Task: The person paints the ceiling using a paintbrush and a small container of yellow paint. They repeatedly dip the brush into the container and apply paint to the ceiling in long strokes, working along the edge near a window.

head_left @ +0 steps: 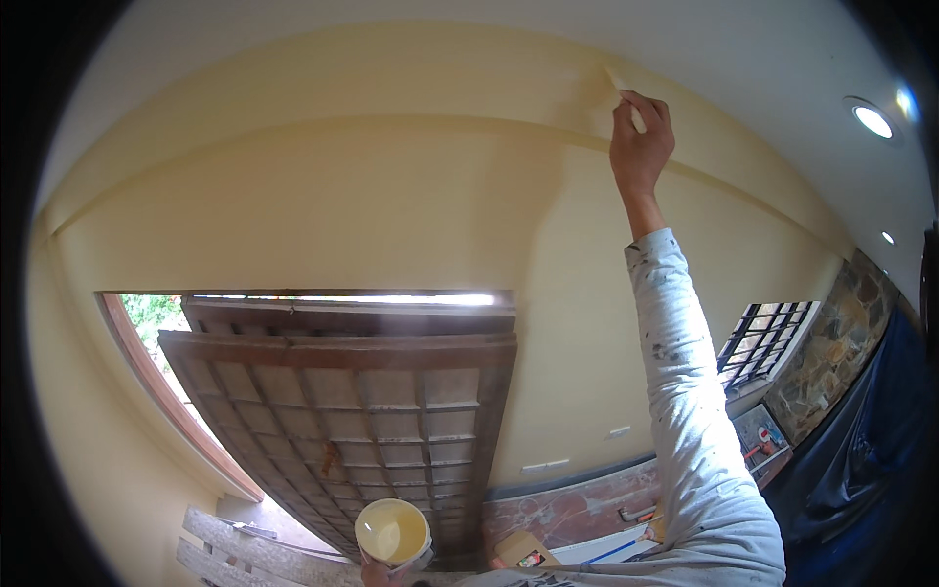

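Observation:
My right hand is stretched high, its fingers pinched round a small paintbrush, mostly hidden by the grip. The brush's pale yellow tip meets the upper band of the yellow wall, just under the white ceiling. Low in the view, my left hand grips a white bucket from its left side; only part of that hand shows. Yellow paint lies inside the bucket. Dark paint specks mark my light grey right sleeve.
Large brown panelled doors lean by a bright doorway at left. Stone counter facing, a cardboard box and rough planks lie below. At right are a barred window, stone cladding and a dark blue sheet.

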Demonstrator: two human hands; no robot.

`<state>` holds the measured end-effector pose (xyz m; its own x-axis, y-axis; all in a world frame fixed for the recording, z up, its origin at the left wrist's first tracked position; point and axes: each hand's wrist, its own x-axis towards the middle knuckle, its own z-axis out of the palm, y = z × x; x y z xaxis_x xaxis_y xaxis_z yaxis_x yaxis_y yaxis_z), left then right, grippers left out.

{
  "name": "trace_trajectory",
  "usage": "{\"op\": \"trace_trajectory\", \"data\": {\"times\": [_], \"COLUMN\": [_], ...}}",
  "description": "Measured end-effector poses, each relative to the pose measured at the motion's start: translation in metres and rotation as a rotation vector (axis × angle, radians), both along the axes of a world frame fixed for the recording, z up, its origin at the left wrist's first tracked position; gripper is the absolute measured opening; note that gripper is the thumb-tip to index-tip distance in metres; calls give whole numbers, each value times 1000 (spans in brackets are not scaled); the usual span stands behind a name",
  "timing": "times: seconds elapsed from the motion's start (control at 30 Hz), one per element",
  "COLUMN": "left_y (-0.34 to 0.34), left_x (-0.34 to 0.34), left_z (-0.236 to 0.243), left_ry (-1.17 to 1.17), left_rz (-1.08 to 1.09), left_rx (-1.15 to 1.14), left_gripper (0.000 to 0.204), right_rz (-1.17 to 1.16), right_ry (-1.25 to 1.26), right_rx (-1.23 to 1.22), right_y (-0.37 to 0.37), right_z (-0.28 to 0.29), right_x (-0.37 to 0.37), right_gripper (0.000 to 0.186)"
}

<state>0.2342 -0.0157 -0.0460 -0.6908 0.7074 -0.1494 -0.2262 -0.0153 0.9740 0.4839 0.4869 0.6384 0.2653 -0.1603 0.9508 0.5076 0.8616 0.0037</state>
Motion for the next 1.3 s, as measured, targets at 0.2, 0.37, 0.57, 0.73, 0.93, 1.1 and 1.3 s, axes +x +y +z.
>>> {"op": "trace_trajectory", "data": {"times": [0.2, 0.37, 0.57, 0.73, 0.93, 1.1, 1.3], "left_y": [1, -9, -9, -4, 4, 8, 10], "left_x": [7, -8, -2, 1, 7, 9, 9], "left_z": [10, -19, -30, -32, -22, -16, -14], "left_ry": [-121, 620, 295, -106, -121, -41, 25], "left_rz": [9, -225, -74, 13, 7, -21, -30], "left_rx": [32, -150, -66, 0, -8, -21, -36], "left_gripper": [46, 43, 53, 65, 71, 71, 71], "right_rz": [132, 23, 13, -5, -20, -18, 1], "right_ry": [-172, -104, -56, -45, -35, -14, 4], "right_rx": [70, 50, 60, 49, 24, 28, 15], "right_y": [-23, -2, 4, 8, 10, 14, 19], "right_z": [1, 7, 7, 8, 9, 10, 10], "right_x": [-58, -50, -42, -31, -22, -11, 6], "right_gripper": [16, 14, 13, 13, 13, 13, 13]}}
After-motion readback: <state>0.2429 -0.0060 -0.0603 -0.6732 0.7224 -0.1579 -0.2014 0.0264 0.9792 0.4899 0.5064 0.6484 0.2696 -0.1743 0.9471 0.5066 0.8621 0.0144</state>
